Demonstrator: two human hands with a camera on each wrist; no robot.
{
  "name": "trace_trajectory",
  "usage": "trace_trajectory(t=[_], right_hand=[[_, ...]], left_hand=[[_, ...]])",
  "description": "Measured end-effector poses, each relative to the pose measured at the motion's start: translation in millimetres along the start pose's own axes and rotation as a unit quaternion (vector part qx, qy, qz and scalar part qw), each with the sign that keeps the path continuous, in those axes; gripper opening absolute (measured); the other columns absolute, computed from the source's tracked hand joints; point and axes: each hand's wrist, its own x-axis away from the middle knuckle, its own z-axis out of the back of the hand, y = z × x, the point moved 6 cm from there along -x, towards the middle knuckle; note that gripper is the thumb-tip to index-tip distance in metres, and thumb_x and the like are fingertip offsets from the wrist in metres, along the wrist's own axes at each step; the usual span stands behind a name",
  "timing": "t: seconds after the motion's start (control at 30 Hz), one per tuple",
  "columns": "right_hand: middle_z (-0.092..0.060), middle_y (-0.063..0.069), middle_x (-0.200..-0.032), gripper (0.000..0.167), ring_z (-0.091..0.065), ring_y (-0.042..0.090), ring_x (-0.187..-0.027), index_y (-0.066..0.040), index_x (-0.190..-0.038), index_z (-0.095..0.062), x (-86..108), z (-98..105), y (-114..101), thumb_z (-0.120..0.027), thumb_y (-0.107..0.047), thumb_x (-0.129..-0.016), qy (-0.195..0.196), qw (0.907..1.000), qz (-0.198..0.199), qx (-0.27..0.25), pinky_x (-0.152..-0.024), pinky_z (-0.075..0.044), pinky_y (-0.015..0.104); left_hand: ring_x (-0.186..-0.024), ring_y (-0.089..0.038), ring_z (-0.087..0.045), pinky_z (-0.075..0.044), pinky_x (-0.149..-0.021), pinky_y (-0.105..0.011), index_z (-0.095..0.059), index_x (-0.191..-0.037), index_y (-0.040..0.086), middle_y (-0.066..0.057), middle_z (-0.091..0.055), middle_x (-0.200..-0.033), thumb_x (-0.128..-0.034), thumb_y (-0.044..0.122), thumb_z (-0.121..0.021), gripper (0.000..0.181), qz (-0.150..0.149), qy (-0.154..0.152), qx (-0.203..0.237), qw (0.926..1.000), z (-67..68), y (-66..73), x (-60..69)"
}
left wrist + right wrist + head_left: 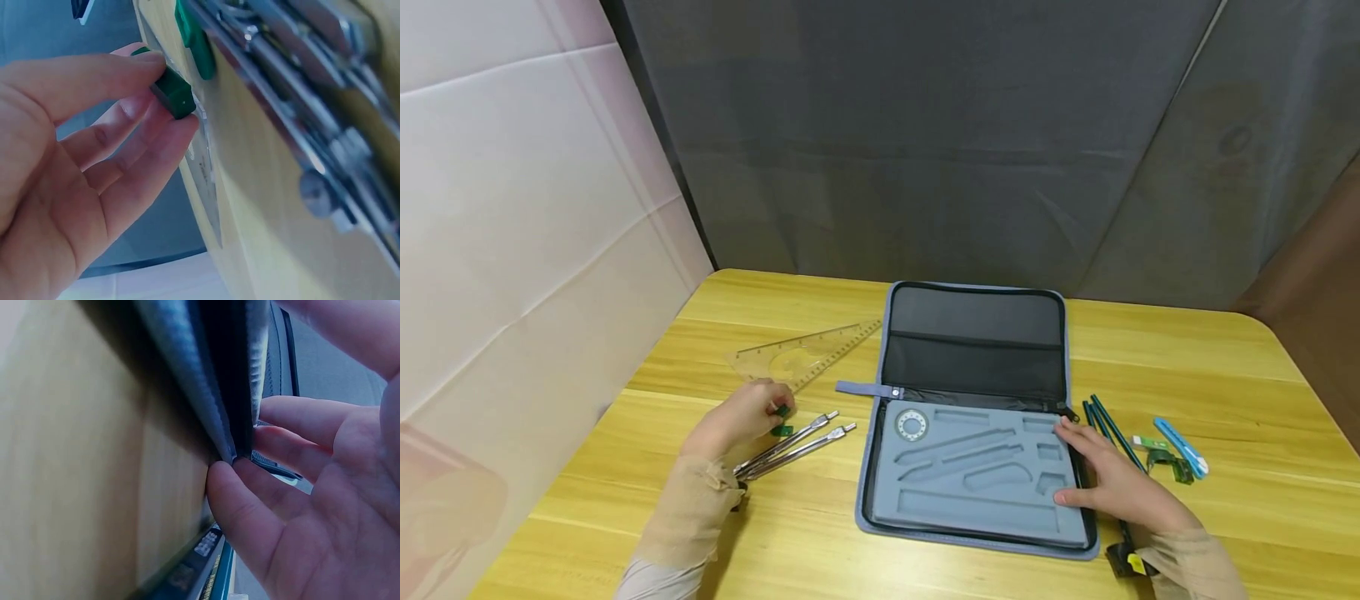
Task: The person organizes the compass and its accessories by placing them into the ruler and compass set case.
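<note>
My left hand (748,412) pinches a small green block (174,92) between thumb and fingertips, just above the table. Close by on the wood lies a second green piece (782,431). Two metal drawing compasses (801,446) lie beside that hand, large and blurred in the left wrist view. My right hand (1116,479) rests at the right edge of an open zip case (973,546), its fingers touching the edge. The case holds a grey-blue moulded tray (955,475) with shaped recesses. A round dial (912,425) sits in the tray's upper left corner.
A clear set square (805,354) lies left of the case near its strap (865,388). To the right are dark green pencils (1116,429), a blue cutter (1182,446), an eraser (1150,442), a green piece (1171,465) and a black-and-yellow item (1126,560).
</note>
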Motion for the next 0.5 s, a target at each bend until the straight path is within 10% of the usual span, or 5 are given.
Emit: trace_trajectory(t=[0.5], right_hand=[[-0.022,0.031,-0.140,0.086,-0.022,0.053,-0.123,0.008,-0.136,-0.033,0.1,1.0,-0.8,-0.071,-0.038,-0.074,0.001,0.9999,-0.009,0.007,-0.088,-0.034,0.062]], left_hand=[[-0.082,-0.026,-0.059,-0.050,-0.070,-0.033,-0.062,-0.098,-0.002,-0.011,-0.056,-0.092,-0.0783,-0.008,-0.056,0.022,-0.009,0.038,-0.018,0.9991,10.7,10.1,-4.8]])
